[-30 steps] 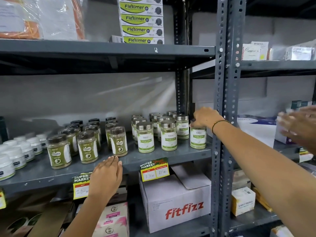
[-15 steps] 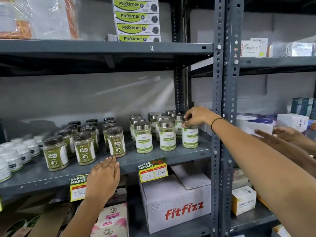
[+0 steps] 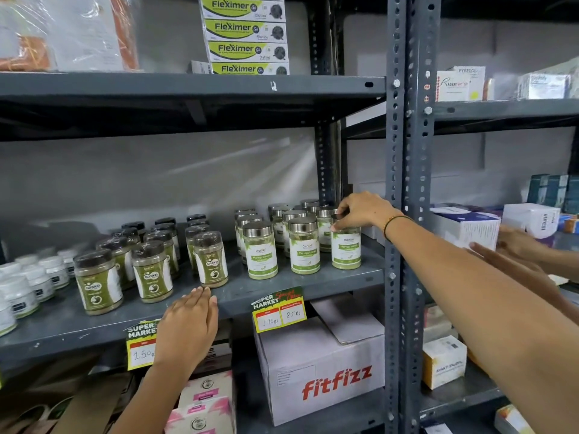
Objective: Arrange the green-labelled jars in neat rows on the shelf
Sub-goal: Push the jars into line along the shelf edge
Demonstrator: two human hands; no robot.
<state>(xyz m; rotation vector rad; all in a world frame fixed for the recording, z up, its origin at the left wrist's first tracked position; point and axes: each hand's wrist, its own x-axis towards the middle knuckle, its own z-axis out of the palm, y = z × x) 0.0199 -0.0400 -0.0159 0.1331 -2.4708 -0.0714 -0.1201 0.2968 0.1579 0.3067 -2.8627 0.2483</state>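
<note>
Three front jars of the green-labelled jars (image 3: 283,242) stand in a line near the shelf (image 3: 313,285) edge, silver lids, more rows packed behind them. The right hand (image 3: 360,211) is closed on the rightmost jar (image 3: 346,245), fingers and thumb pinching its lid from above; jar upright, base on the shelf, just beside the middle front jar (image 3: 304,245). A second ago that jar sat further right and apart from the others, half a second ago closer in; now it lines up with the front row. The hand has stayed on the lid through all three frames.

The left hand (image 3: 188,330) lies flat, fingers together and extended, palm against the shelf's front lip, holding nothing. Fingertips sit just below the nearest dark-lidded jar (image 3: 210,260), not touching it. Same spot as before, barely shifted.

Dark-lidded jars stand in loose rows left of the silver-lidded group, white tubs (image 3: 34,277) further left. Two yellow price tags (image 3: 279,310) hang on the shelf lip; the left hand covers part of one. A fitfizz box (image 3: 319,377) sits on the shelf below.

Another person's hands (image 3: 513,245) reach at white boxes (image 3: 466,227) in the neighbouring bay on the right; a second ago only one blurred hand showed there, higher up.
</note>
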